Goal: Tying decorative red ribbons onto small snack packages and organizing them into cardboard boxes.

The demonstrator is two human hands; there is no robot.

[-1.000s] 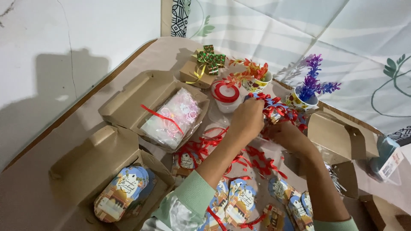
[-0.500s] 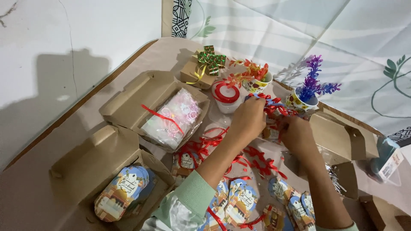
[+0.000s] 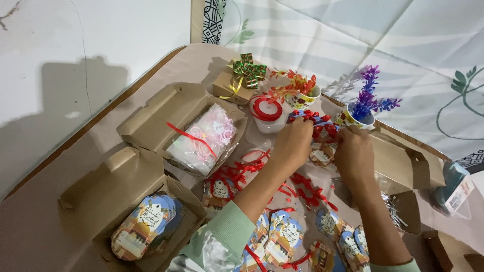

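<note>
Brown worktop [image 3: 101,131] fills the frame's left and middle. Cardboard box [image 3: 151,121] at centre left, open, holds a clear bag [image 3: 204,138] tied with red ribbon. Second open box [image 3: 101,196] at lower left holds printed tags [image 3: 146,226]. Left hand [image 3: 292,146] and right hand [image 3: 355,156], upper centre, both pinch a small packet with red ribbon [image 3: 320,133]. Purple flower pot [image 3: 360,113] sits just behind.

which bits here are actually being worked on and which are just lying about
In hand: left hand and right hand both on the red ribbon of a small packet.

Lying about: bowed gift box, purple flower cup, open cardboard box, stack of blue tags.
</note>
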